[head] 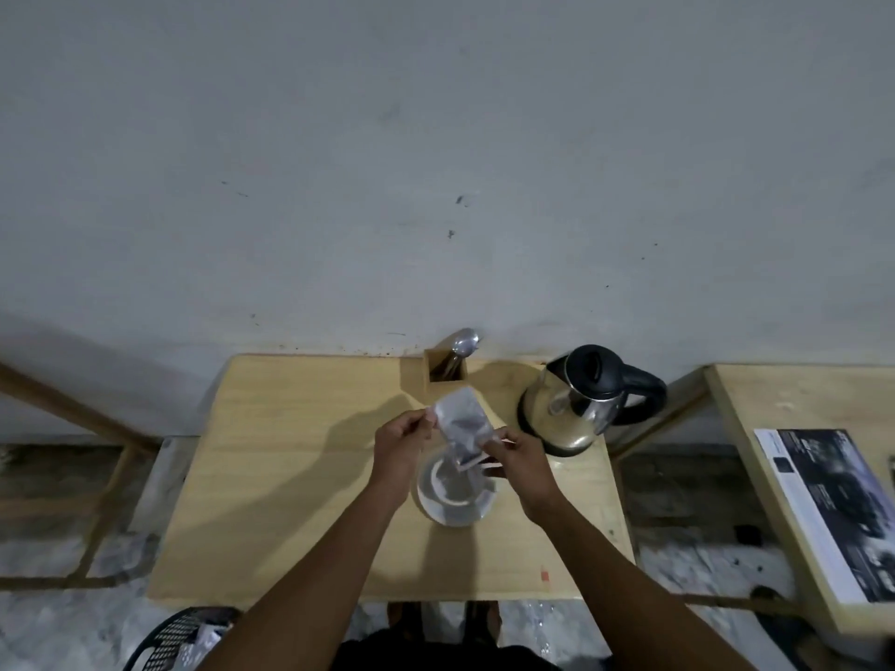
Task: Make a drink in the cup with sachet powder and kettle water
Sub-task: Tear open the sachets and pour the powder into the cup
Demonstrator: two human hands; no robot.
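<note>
Sachet (462, 423) tilted over cup (455, 486), both hands pinching

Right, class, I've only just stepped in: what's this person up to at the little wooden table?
A person stands at a wooden table, making a drink. Both hands hold a silvery sachet tilted above a white cup on a saucer: the left hand pinches its upper corner, the right hand holds its lower end over the cup's mouth. Whether powder is falling is too blurred to tell. The kettle stands untouched to the right, and a spoon rests in a holder at the back edge.
</note>
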